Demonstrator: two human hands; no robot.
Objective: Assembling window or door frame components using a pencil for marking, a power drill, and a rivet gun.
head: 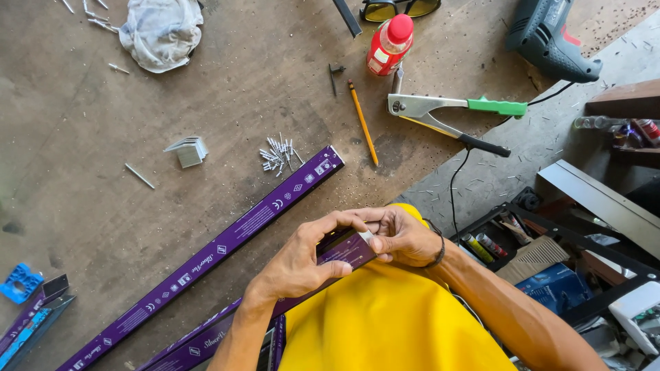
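Far to the left of our hands lie a blue clip (20,282) and short purple offcuts (38,306) on the table (82,151). Up and left of the grip sit a crumpled rag (161,31), a small stack of metal brackets (188,151) and a loose nail (139,176). A long purple strip (206,257) runs diagonally just left of our hands, its upper end near a heap of rivets (278,155). Straight above the grip lie a pencil (362,122), a red-capped bottle (389,45) and yellow glasses (400,7). Up and right rest a riveter (450,117) with one green handle and one black, and farther off a drill (550,38) whose cord trails toward us. To the right, below the table edge, we see a crate (550,268) of tubes and boxes. Nothing lies between us and the piece in hand.

Both forearms rise from the bottom edge and meet above our yellow shirt (385,323). Our left hand (302,257) curls over a second purple strip (344,249), thumb underneath, index finger stretched along its top, pinching it. Our right hand (405,237), a dark band at the wrist, closes on the strip's end, fingertips pressed together around a small silver piece (366,235) there. The strip slants down past our left wrist toward the bottom edge.
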